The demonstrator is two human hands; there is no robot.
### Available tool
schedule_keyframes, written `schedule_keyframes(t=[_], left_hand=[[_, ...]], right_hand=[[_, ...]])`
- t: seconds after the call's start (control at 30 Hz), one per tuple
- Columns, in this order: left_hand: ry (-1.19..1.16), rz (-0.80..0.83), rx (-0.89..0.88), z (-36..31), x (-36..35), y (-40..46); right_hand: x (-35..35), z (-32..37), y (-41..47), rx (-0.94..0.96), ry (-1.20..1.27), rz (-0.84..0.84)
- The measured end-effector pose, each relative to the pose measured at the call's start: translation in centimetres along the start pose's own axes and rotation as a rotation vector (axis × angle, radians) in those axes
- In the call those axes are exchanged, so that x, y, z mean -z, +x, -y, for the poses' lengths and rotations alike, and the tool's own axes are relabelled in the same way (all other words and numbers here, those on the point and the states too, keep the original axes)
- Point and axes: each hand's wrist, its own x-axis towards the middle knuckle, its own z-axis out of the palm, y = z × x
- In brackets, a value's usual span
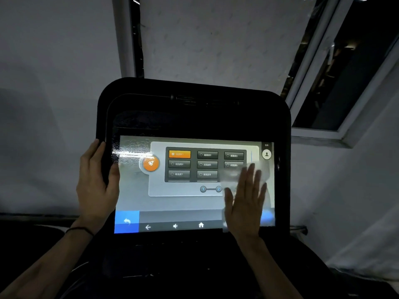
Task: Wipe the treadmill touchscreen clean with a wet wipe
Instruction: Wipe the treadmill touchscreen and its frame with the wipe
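- The right hand (pixel 245 197) lies flat, fingers spread, pressing the wipe (pixel 235 175) against the right part of the lit screen (pixel 183 201); nothing is pinched, the palm alone pins the wipe.
- The left hand (pixel 97 184) clasps the left edge of the console (pixel 194 100), thumb lying over the bezel onto the glass, steadying it.
- The screen is live: a menu of tiles, a home icon (pixel 201 225) and a back arrow (pixel 148 227) sit along the path of the wipe. A firm press could, I judge, trigger a programme or start the belt.
- The wipe is held only by flat pressure; a fast stroke may let it bunch or slip out, so bare fingers smear the glass.
- A wet sheen (pixel 129 153) shows at the upper left; too much liquid could run toward the bezel seam.
- The left thumb covers a strip of glass, which may go uncleaned and keep a print.
- The image of the right hand is blurred, so exact wipe edges are hard to tell.
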Motion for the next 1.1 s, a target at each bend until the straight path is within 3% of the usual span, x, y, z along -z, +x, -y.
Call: schedule_keyframes(t=[0.1,0.2,0.4,0.5,0.6,0.73,0.83,0.97,1.1], left_hand=[[0.004,0.020,0.027,0.1,0.1,0.0],[-0.005,0.021,0.021,0.0,0.2,0.1],[-0.008,0.010,0.020,-0.1,0.1,0.1],[-0.013,0.005,0.010,0.0,0.0,0.1],[-0.025,0.011,-0.003,0.2,0.1,0.2],[-0.048,0.006,-0.010,0.1,0.2,0.1],[-0.049,0.004,-0.003,0.0,0.1,0.1],[-0.031,0.001,0.004,-0.2,0.0,0.0],[-0.018,0.001,0.011,-0.3,0.1,0.0]], right_hand=[[0.3,0.3,4.1,0.134,0.026,0.023],[0.6,-1.0,8.2,0.147,0.023,0.024],[0.6,-2.3,3.2,-0.126,0.087,-0.019],[0.3,-0.9,1.0,0.022,0.075,0.019],[0.8,-0.8,4.1,0.116,0.073,0.054],[1.2,-2.2,7.0,-0.030,0.099,0.032],[1.6,-2.9,4.0,-0.186,0.193,0.023],[1.3,-0.8,-0.9,-0.034,0.156,0.107],[1.3,-0.8,2.7,0.041,0.137,0.086]])
